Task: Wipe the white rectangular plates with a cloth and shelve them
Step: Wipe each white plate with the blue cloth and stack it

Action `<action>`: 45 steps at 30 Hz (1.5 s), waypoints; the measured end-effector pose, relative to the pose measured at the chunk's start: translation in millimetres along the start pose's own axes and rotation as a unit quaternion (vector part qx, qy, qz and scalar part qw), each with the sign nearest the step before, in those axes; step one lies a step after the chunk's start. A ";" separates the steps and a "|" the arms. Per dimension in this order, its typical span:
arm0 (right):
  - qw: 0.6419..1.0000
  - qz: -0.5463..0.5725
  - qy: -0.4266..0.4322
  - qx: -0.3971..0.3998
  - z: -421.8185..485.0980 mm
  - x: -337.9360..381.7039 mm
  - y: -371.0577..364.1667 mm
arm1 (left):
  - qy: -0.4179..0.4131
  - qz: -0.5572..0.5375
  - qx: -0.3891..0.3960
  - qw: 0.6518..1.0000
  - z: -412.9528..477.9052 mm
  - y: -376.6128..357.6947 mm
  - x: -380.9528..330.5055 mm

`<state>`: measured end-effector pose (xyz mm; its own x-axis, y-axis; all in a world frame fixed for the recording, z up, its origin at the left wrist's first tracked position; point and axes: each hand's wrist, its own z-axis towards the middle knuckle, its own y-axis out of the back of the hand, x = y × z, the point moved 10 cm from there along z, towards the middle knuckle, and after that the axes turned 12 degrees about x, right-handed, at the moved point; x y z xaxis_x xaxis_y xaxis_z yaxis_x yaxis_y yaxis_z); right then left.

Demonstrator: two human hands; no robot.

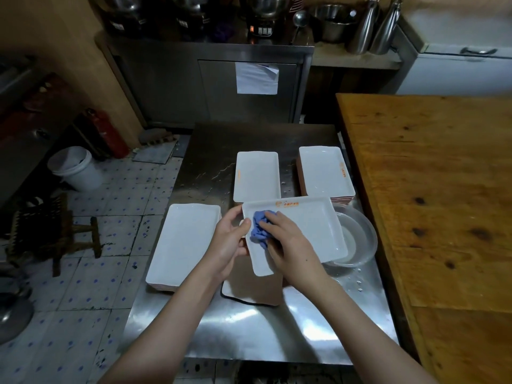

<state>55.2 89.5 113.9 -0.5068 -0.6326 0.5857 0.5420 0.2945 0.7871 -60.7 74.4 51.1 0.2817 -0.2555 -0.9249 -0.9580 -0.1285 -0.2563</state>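
From the head camera, the wiping step is in hand: the left hand [230, 239] grips the edge of a plate [302, 231] held above the steel worktop [249, 328], while the right hand [288, 245] presses a blue cloth [259, 230] onto its left end. Next, I judge, the cloth must sweep the remaining surface before shelving.

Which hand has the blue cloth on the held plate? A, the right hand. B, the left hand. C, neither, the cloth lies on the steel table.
A: the right hand holds the blue cloth against the plate, while the left hand grips the plate's edge.
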 end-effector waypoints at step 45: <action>0.977 0.078 -0.191 -0.054 -67.5 -87.3 4.8 | 0.087 -0.092 -0.148 0.981 -58.2 61.1 129.8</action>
<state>147.3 97.7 53.5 -0.6136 -0.2667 0.7433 0.6903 0.2760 0.6688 -79.6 -22.3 -68.2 0.4778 -0.3580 -0.8022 -0.8398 -0.4542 -0.2975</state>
